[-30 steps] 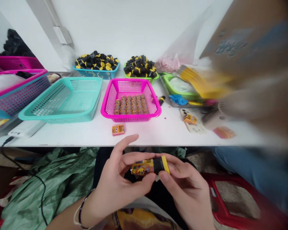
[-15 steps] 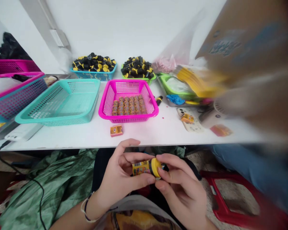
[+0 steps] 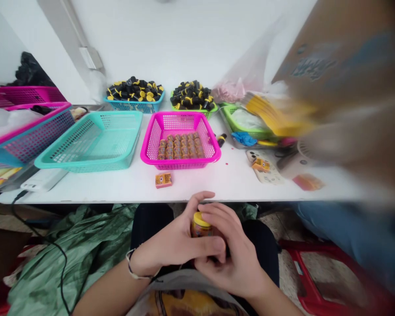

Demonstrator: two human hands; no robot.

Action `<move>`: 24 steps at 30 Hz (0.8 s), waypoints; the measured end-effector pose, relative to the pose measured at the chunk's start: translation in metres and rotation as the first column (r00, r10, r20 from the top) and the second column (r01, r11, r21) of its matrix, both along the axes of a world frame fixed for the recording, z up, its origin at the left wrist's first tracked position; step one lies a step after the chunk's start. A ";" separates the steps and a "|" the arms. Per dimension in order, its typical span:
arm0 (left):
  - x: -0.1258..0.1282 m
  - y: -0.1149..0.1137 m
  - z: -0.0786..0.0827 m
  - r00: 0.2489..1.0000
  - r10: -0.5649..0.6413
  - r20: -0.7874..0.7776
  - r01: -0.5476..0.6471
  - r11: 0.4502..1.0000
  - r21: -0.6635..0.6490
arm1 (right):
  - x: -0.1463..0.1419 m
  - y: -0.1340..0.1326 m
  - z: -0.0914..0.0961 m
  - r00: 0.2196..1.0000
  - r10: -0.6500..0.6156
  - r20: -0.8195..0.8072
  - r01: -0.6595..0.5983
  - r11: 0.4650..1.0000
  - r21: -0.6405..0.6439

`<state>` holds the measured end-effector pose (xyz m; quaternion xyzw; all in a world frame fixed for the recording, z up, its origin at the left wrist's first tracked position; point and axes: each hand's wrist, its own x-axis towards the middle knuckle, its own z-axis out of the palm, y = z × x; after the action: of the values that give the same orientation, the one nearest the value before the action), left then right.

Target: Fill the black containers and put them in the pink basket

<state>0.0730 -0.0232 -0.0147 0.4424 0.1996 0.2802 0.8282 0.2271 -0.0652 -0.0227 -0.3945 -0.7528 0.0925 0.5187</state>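
The left hand (image 3: 179,239) and right hand (image 3: 232,259) curl nearly shut around one yellow-capped cylinder (image 3: 201,224), just below the white table's (image 3: 118,193) near edge; one small printed box (image 3: 163,180) sits beyond it.

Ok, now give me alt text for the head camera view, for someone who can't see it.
The left hand and right hand hold a yellow-capped cylinder above the person's lap. On the white table ahead, a pink basket holds rows of similar cylinders, beside a teal basket.

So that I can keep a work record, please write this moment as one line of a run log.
left hand: holds yellow-capped labelled cylinder | right hand: wraps same cylinder | on table: magenta basket with rows of labelled cylinders
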 end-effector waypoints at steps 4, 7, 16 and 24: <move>0.000 0.000 0.002 1.000 -0.013 -0.014 0.013 1.000 -0.029 | -0.002 0.000 -0.003 1.000 -0.002 0.004 0.002 0.999 0.042; 0.000 -0.002 0.000 0.998 0.018 -0.060 -0.016 1.000 0.027 | -0.001 0.000 -0.005 1.000 0.024 0.004 -0.024 0.998 0.057; 0.004 -0.004 -0.009 0.991 0.005 0.132 -0.024 0.990 0.142 | 0.006 0.001 -0.003 0.994 0.104 0.037 -0.109 0.975 0.195; 0.001 -0.010 -0.001 0.982 0.059 0.179 -0.070 0.996 0.059 | 0.011 0.001 0.004 0.976 0.149 0.160 -0.182 0.960 0.211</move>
<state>0.0745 -0.0327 -0.0159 0.4358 0.1303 0.3515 0.8183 0.2379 -0.0641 -0.0191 -0.2746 -0.8240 0.0215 0.4951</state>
